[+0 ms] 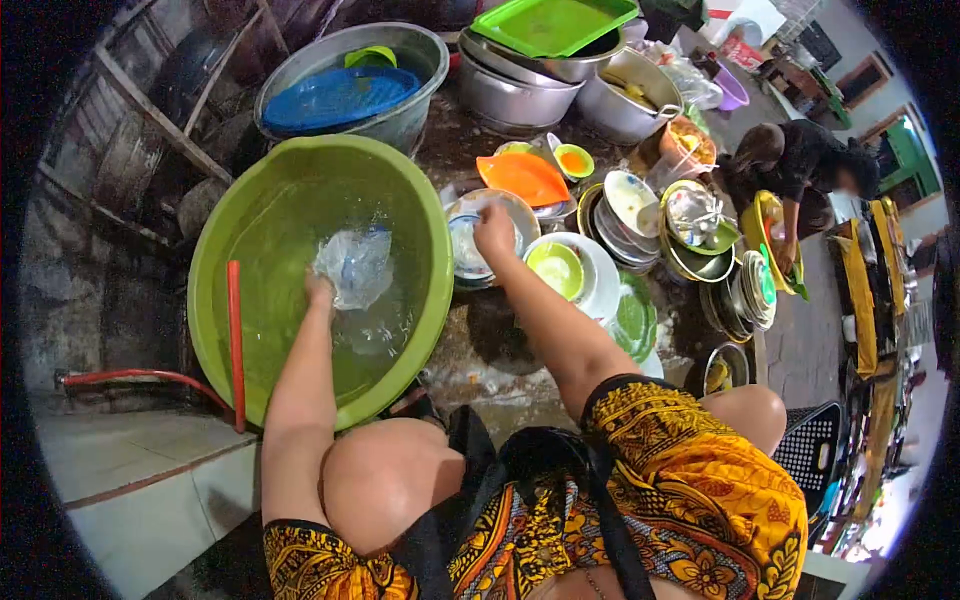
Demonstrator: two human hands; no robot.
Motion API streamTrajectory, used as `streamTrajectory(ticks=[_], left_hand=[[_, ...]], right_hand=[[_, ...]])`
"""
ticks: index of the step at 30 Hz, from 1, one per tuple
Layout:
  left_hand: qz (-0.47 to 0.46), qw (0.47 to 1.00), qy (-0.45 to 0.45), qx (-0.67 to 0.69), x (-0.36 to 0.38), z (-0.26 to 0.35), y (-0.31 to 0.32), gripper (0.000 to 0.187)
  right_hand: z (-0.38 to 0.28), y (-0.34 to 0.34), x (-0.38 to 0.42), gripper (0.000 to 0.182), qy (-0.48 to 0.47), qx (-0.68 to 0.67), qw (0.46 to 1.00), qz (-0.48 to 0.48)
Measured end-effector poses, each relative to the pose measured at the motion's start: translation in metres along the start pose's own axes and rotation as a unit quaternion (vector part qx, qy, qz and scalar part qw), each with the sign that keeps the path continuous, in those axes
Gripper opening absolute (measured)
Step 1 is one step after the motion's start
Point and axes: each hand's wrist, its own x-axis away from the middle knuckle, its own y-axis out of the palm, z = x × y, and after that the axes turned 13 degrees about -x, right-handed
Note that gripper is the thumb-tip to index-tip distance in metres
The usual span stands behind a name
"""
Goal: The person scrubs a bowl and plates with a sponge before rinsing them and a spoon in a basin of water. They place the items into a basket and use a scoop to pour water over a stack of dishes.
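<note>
In the big green basin (318,150) of water, my left hand (320,290) is closed on a crumpled clear plastic bag (358,268) at the water's surface. My right hand (494,236) is over a stack of plates to the right of the basin, beside a white plate with a blue pattern (466,232). Its fingers are curled together, and what they hold, if anything, is hidden. An orange leaf-shaped dish (524,178) lies just beyond this hand. A lime-green bowl (556,268) rests on white plates (598,290) beside my right forearm.
A red hose (236,340) hangs over the basin's left rim. Behind stand a grey tub (420,90) with a blue basket (340,102), metal pots (515,95) and a green tray (550,22). Stacked dishes (632,205) spread to the right, where another person (800,165) bends over a yellow basin (765,240).
</note>
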Motion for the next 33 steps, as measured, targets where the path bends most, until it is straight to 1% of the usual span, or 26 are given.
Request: streamTrajectory(ticks=[1,3,4,6,7,8,9,10,12,13,14,15,16,17,18,20,22,23,24,26,27,28,29,31,32,33], left_hand=[[0.005,1.0,-0.002,-0.013,-0.005,0.001,-0.002,0.042],[-0.014,0.999,-0.021,-0.03,0.003,0.015,-0.007,0.043],[-0.032,0.998,-0.035,-0.035,0.014,0.026,-0.01,0.044],[-0.085,0.992,-0.075,-0.053,0.059,0.063,-0.013,0.046],[-0.106,0.987,-0.091,-0.073,0.075,0.079,-0.013,0.047],[-0.12,0.981,-0.106,-0.105,0.09,0.09,-0.011,0.048],[-0.058,0.978,-0.03,-0.197,0.049,0.044,-0.012,0.055],[0.018,0.955,0.033,-0.294,0.008,0.0,-0.012,0.063],[-0.037,0.924,0.088,-0.37,0.02,0.018,0.002,0.062],[-0.053,0.911,0.106,-0.395,0.027,0.024,0.006,0.061],[-0.062,0.901,0.123,-0.411,0.029,0.027,0.011,0.06],[-0.069,0.894,0.139,-0.421,0.029,0.029,0.016,0.059],[-0.074,0.891,0.149,-0.422,0.028,0.034,0.019,0.058],[-0.077,0.893,0.155,-0.416,0.028,0.039,0.021,0.057],[-0.083,0.896,0.154,-0.408,0.03,0.043,0.021,0.056],[-0.085,0.902,0.141,-0.399,0.036,0.053,0.018,0.055],[-0.086,0.901,0.131,-0.404,0.045,0.058,0.011,0.053],[-0.082,0.899,0.127,-0.41,0.049,0.06,0.006,0.052],[-0.08,0.898,0.126,-0.415,0.052,0.061,0.003,0.051],[-0.079,0.893,0.125,-0.425,0.054,0.061,0.0,0.05],[-0.08,0.89,0.124,-0.432,0.055,0.059,-0.001,0.049],[-0.083,0.888,0.122,-0.436,0.056,0.057,-0.002,0.048],[-0.084,0.885,0.121,-0.442,0.055,0.056,-0.003,0.048],[-0.089,0.88,0.119,-0.452,0.058,0.054,-0.004,0.046],[-0.091,0.878,0.12,-0.455,0.06,0.052,-0.005,0.045],[-0.096,0.875,0.122,-0.459,0.064,0.054,-0.007,0.045]], right_hand=[[0.022,0.009,0.005,0.028,0.001,-0.001,1.0,-0.002],[0.054,0.023,0.022,0.035,0.056,0.048,0.995,-0.065],[0.047,0.025,0.026,0.044,0.092,0.129,0.979,-0.131],[0.029,0.029,0.041,0.048,0.007,0.201,0.968,-0.149],[0.038,0.044,0.04,0.048,0.007,0.196,0.969,-0.153],[0.058,0.065,0.039,0.042,-0.045,0.187,0.969,-0.153],[0.069,0.078,0.04,0.036,-0.096,0.179,0.968,-0.15],[0.066,0.079,0.042,0.036,-0.092,0.177,0.968,-0.15],[0.06,0.068,0.039,0.028,-0.094,0.23,0.937,-0.246],[0.072,0.069,0.037,0.026,-0.15,0.289,0.893,-0.311],[0.038,0.043,0.046,0.046,-0.084,0.319,0.886,-0.325],[0.038,0.041,0.042,0.054,-0.058,0.343,0.855,-0.386],[0.098,0.063,0.041,0.047,-0.079,0.327,0.873,-0.353],[0.108,0.064,0.034,0.028,0.012,0.279,0.891,-0.358],[0.098,0.045,0.024,0.028,0.009,0.297,0.897,-0.328],[0.064,0.013,0.017,0.02,-0.006,0.165,0.925,-0.343],[0.058,0.008,0.006,0.024,0.018,0.007,0.981,-0.192],[0.056,0.009,0.002,0.033,0.016,0.016,0.99,-0.139],[0.047,0.004,0.005,0.033,0.01,0.014,0.99,-0.14],[0.024,-0.007,0.015,0.047,0.051,0.08,0.988,-0.122],[0.023,-0.003,0.018,0.058,0.119,0.082,0.98,-0.136],[0.033,0.01,0.018,0.058,0.115,0.08,0.981,-0.137],[0.054,0.031,0.016,0.061,0.174,0.09,0.973,-0.122],[0.039,0.027,0.02,0.072,0.21,0.13,0.962,-0.118],[0.052,0.031,0.009,0.072,0.212,0.129,0.961,-0.122],[0.091,0.047,-0.003,0.074,0.242,0.031,0.967,-0.068]])
